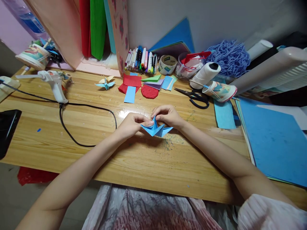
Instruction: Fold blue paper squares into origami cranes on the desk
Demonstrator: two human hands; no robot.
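Between my two hands is a folded blue paper piece [157, 129] with several points, held just above the wooden table. My left hand [134, 124] pinches its left side, thumb on top near the upright middle point. With thumb and fingers closed, my right hand [168, 115] grips it at the back right, close to the tip of that point; the fingertips are partly hidden. Farther back on the table stand small folded paper cranes [106, 83], one light blue and one cream.
A white glue gun [56, 88] with a black cable lies left. Behind are red paper pieces [130, 83], markers [141, 60], a tape roll [168, 65] and black scissors [193, 95]. Blue paper sheets [275, 140] cover the right side; a black device [8, 132] sits at the left edge.
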